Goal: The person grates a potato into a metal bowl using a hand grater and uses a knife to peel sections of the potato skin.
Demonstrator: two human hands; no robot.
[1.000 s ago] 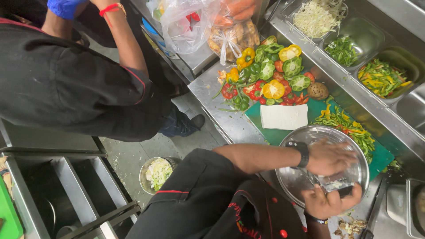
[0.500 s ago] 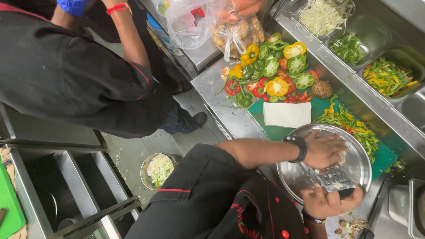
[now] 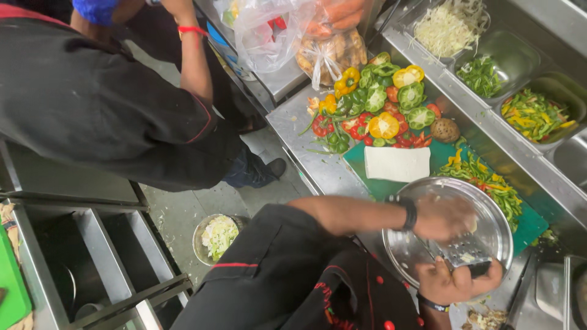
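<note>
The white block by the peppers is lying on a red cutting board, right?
Not quite. The head view shows the white block lying flat on a green cutting board, not a red one. It does lie by the cut peppers, as you said.

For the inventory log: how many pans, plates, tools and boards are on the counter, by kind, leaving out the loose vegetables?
Steel pans of cut vegetables: 3
Round steel plate: 1
Grater: 1
Green cutting board: 1
White block: 1
Total: 7
</note>
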